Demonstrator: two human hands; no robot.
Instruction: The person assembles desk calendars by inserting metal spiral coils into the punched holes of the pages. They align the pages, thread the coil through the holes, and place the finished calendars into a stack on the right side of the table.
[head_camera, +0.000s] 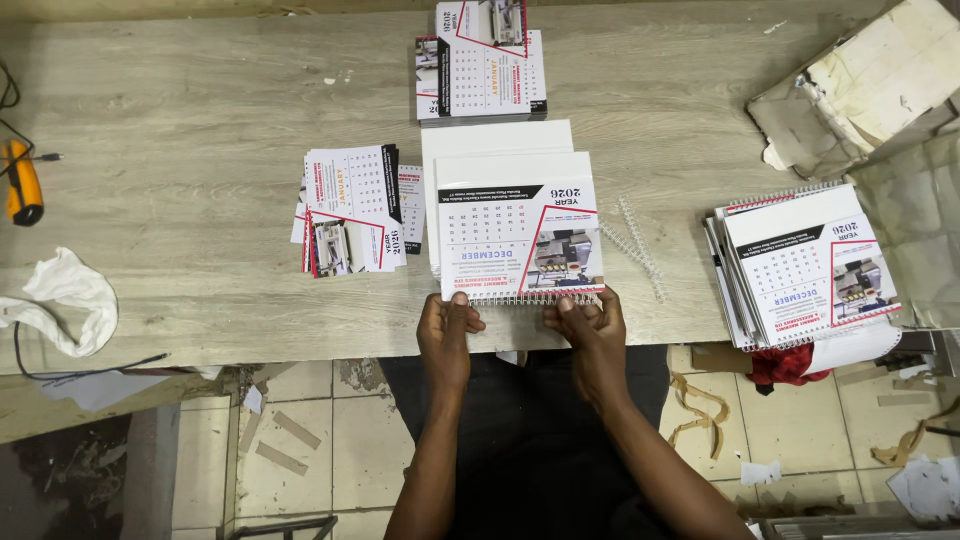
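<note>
Both hands, left hand (447, 330) and right hand (588, 322), pinch the white spiral-bound paper desk calendar (518, 238) at its wire edge (calendar sits at 12 o'clock from them) on the grey wooden table (180, 230).

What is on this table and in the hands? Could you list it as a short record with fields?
surface: wooden table
left hand: grips the near edge of the calendar
right hand: pinches the wire binding on that edge
further back: top stack
left of calendar: loose sheets
right: bound stack
spare part: loose coil
far left: orange tool, white cloth
</note>
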